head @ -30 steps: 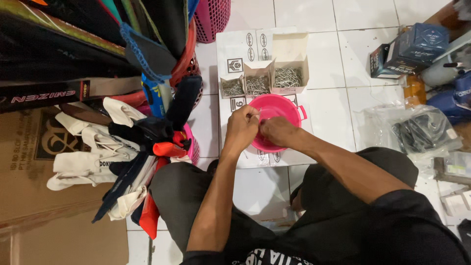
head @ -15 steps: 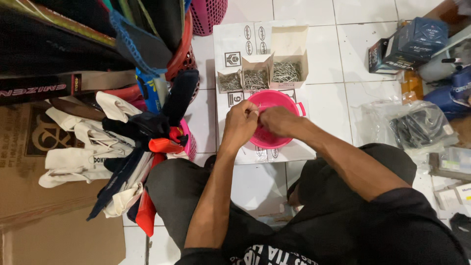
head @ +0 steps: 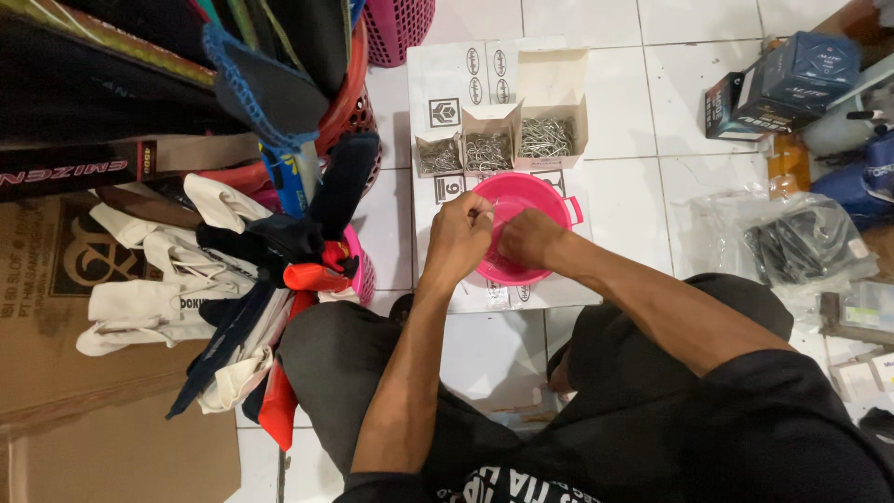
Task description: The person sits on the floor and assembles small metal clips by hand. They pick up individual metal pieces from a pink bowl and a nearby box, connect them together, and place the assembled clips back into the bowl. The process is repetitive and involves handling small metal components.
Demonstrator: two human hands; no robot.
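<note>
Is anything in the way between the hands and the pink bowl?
No. The left hand and right hand are already right over the pink bowl, fingers pinched together, with nothing visible between them and it.

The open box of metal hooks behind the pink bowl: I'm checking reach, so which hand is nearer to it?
Right. The right hand is over the pink bowl, just below the box of hooks; the left hand is at the bowl's left edge, farther away.

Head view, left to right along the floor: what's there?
Cardboard box → white gloves → left hand → pink bowl → right hand → clear plastic bag
</note>
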